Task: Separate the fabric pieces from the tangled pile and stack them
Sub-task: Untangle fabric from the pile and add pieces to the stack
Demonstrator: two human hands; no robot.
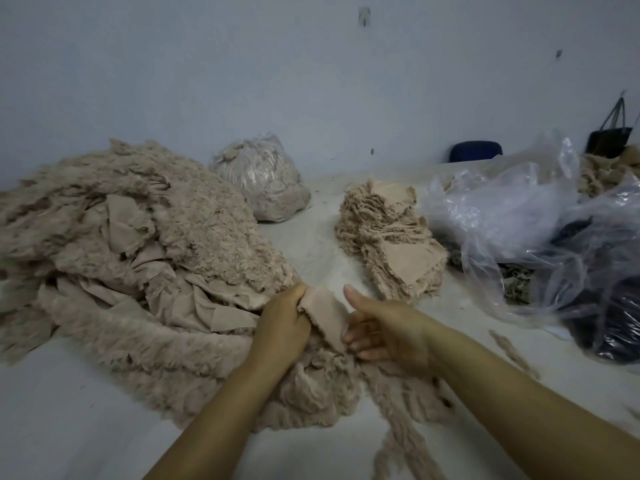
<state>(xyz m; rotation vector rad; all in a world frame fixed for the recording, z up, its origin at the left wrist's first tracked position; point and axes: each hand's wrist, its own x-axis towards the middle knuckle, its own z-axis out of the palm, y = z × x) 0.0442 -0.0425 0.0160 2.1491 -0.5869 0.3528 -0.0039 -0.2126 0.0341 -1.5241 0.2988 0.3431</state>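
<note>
Now left hand (282, 322) gripping fabric piece (323, 311), right hand (384, 329) curling fingers round its other edge, thumb lifted; tangled pile (138, 254) lying along desk's (69, 410) left edge, stack (391, 244) beyond.

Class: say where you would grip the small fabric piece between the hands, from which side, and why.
Probably pinch the fabric piece at its free upper right edge, coming from the right: that edge lies exposed; the left hand grips the other.

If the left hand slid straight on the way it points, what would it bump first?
Gripping its fabric piece, the left hand would probably reach the neat stack across bare table; depth is unclear.
</note>
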